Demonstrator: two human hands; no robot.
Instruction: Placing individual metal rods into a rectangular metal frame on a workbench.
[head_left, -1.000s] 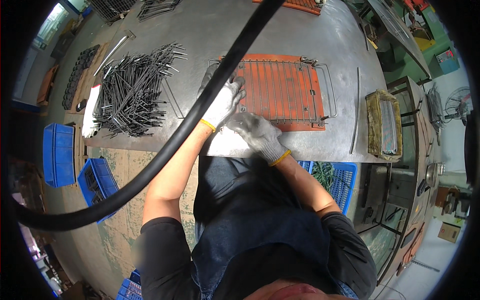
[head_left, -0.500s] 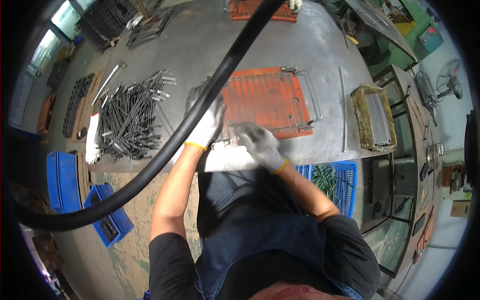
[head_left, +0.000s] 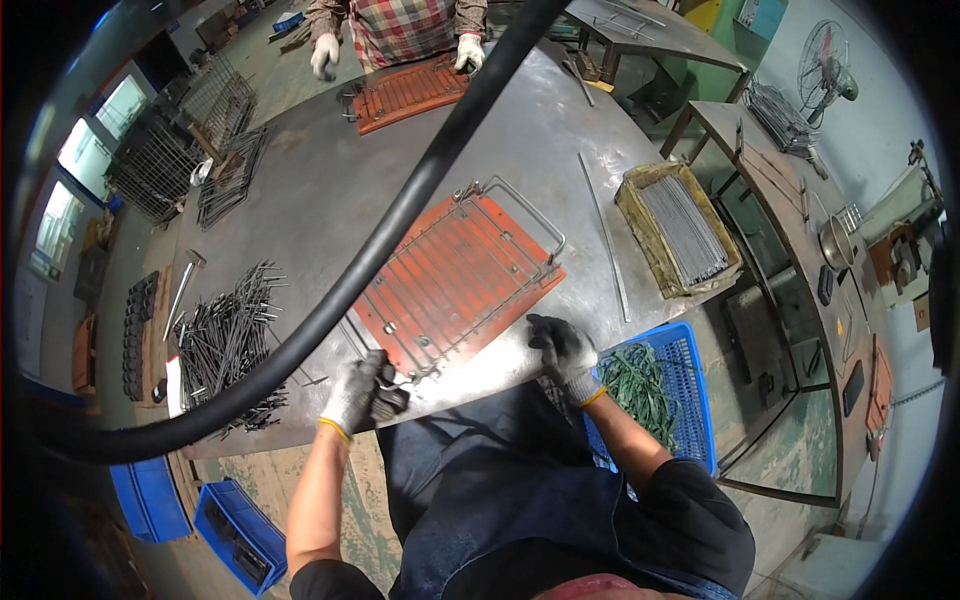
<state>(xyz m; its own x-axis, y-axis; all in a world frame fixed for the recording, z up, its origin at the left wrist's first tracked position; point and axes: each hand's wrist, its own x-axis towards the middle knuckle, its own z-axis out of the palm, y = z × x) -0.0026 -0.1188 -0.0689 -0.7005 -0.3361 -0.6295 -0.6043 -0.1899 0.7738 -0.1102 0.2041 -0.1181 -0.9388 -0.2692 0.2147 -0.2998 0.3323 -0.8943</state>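
Note:
A red slatted jig plate (head_left: pixel 455 285) lies at a slant on the metal table, with thin metal wires laid across it and a bent wire handle at its far right end. At its near left corner is my left hand (head_left: pixel 362 390), in a grey-white glove with dark fingertips. The fingers are half curled and apart, and I see nothing held in them. My right hand (head_left: pixel 566 352), gloved alike, is open above the table's near edge, apart from the plate and right of it. A black cable crosses in front and hides the plate's left side.
A heap of dark metal rods (head_left: pixel 232 340) lies at left near a hammer (head_left: pixel 184 290). At right stand a rod-filled box (head_left: pixel 680 235) and a blue basket (head_left: pixel 690 400) with green strips. Across the table, a gloved person handles another red plate (head_left: pixel 410 97).
The view has turned and shows more of the far side. My right hand has come off the plate to the right, and my left hand has moved nearer the table's edge.

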